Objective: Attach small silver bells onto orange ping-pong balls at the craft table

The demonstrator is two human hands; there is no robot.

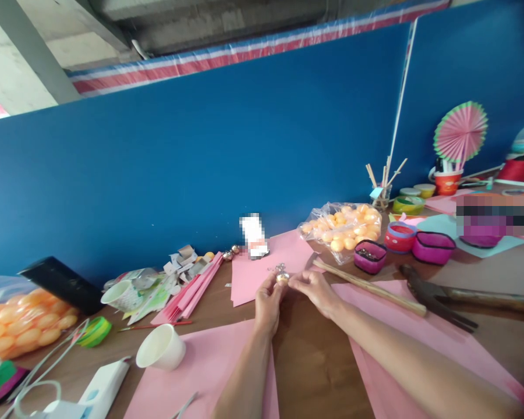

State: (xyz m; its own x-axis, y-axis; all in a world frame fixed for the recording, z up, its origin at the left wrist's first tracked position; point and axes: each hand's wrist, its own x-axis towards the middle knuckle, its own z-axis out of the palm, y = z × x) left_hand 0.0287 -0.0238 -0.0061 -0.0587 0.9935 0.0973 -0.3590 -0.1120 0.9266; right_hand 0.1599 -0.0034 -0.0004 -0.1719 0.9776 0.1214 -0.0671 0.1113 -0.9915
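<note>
My left hand (268, 297) pinches a small shiny metal ball (282, 278) between thumb and fingertips, just above the brown table. Some small silvery metal bits (279, 267) show right behind the ball; whether they are joined to it I cannot tell. Close on the ball's right side, my right hand (317, 291) has its thumb and index finger pressed together. What lies in that pinch, if anything, is too small to make out. Beyond both hands lies a sheet of pink paper (244, 285), and further back are a few shiny metal balls (231, 253).
A claw hammer (445, 297) and a wooden stick (371, 286) lie to the right. Purple containers (434, 247) and a bag of orange balls (343, 227) stand behind them. On the left are a white cup (161, 348), a power strip (102, 387) and folded pink paper (196, 294).
</note>
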